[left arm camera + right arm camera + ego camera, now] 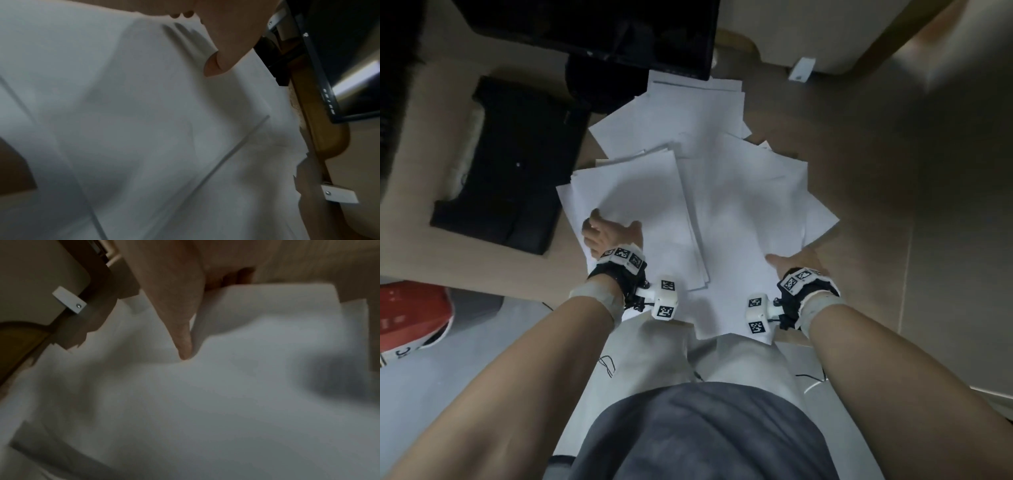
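Several loose white paper sheets (726, 205) lie fanned in an untidy pile on a brown desk (893, 178). My left hand (614, 228) grips the pile's left edge, with the thumb (216, 65) on top of the paper (144, 129), which creases there. My right hand (794, 261) pinches the pile's near right edge. In the right wrist view its thumb (183, 339) lies on top of the sheets (216, 402) and its fingers are tucked beneath. The near sheets overhang the desk edge above my lap.
A black monitor (619, 31) stands at the back, just beyond the papers. A flat black device (510, 164) lies on the desk to the left. A red box (410, 315) sits low at the left. A white bracket (802, 69) is at the desk's back.
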`<state>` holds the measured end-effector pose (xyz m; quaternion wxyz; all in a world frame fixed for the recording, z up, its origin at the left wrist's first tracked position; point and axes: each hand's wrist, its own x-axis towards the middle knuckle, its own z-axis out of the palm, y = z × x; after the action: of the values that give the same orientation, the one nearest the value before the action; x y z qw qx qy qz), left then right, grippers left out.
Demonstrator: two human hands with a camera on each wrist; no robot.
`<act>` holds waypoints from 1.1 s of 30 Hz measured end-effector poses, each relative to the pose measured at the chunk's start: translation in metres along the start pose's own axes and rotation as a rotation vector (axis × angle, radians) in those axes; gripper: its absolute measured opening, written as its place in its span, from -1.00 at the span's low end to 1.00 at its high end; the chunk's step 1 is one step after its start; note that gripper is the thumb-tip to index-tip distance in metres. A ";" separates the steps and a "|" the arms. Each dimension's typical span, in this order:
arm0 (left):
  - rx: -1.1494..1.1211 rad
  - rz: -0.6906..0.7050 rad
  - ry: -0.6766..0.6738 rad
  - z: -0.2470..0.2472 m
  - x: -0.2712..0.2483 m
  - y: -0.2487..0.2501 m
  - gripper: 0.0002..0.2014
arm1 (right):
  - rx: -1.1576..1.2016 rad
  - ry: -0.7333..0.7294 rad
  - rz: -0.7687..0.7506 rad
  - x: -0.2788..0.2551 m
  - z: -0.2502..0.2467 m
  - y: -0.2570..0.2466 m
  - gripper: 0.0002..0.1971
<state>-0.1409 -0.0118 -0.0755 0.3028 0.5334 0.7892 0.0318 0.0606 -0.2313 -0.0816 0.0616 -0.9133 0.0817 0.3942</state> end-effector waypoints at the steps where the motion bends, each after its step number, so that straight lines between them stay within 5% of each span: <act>1: -0.010 0.008 -0.057 0.004 -0.005 0.004 -0.30 | 0.038 -0.006 -0.041 0.005 -0.004 0.003 -0.17; 5: -0.017 0.029 -0.254 0.018 -0.026 0.014 -0.48 | 0.143 -0.061 -0.186 0.015 -0.027 0.002 -0.31; 9: 0.245 0.143 -0.416 0.030 -0.050 0.008 -0.30 | 0.247 0.056 -0.304 0.010 -0.066 -0.004 -0.54; 14: 0.404 0.164 -0.418 0.038 -0.069 0.014 -0.36 | 0.403 0.242 -0.396 0.013 -0.135 0.006 -0.61; 18: 0.142 0.157 -0.462 0.055 -0.091 0.052 -0.31 | 0.580 0.186 -0.470 0.018 -0.166 0.017 -0.65; 21: -0.014 0.253 -0.652 0.066 -0.115 0.086 -0.28 | 0.614 0.191 -0.529 0.024 -0.180 0.017 -0.79; 25: -0.247 0.213 -0.847 0.064 -0.159 0.116 -0.16 | 0.729 0.267 -0.593 0.023 -0.203 0.018 -0.80; 33: -0.313 0.275 -0.968 0.072 -0.186 0.147 -0.09 | 0.933 0.364 -0.617 0.016 -0.240 0.009 -0.92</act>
<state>0.0631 -0.1282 0.0039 0.7016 0.5342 0.4676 -0.0611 0.2400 -0.2837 0.0694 0.5539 -0.8241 -0.0137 0.1175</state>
